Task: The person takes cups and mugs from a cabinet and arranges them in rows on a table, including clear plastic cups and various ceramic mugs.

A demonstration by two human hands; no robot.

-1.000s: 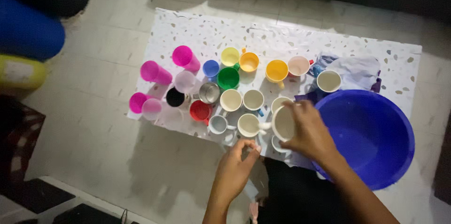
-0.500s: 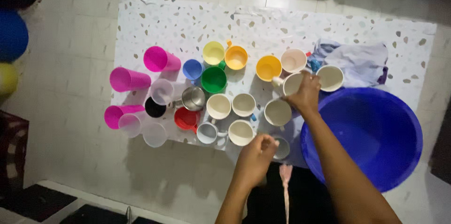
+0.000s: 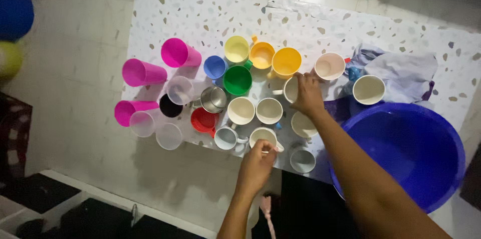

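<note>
Under my right hand [image 3: 306, 94] sits a cream mug [image 3: 290, 88], fingers closed on its rim. My left hand [image 3: 258, 161] looks curled on another mug's handle [image 3: 264, 137], I think.

Home floor: tiles [image 3: 75, 68], speckled mat [image 3: 200, 13], household cups [image 3: 235, 79].

Cups and mugs stood clustered on the desk [image 3: 200, 13], toward its near edge. Three tumblers [image 3: 143, 72] lay on their sides at the left end of the cluster. The basin [image 3: 406, 154] sat at the near right, overhanging the desk edge. A cloth [image 3: 401, 71] lay behind the basin, one mug [image 3: 369, 89] resting on it. The right hand [image 3: 306, 93] sat on a mug [image 3: 289, 88] mid-cluster; the left hand [image 3: 256, 165] touched the mug [image 3: 262, 137] in the nearest row.
</note>
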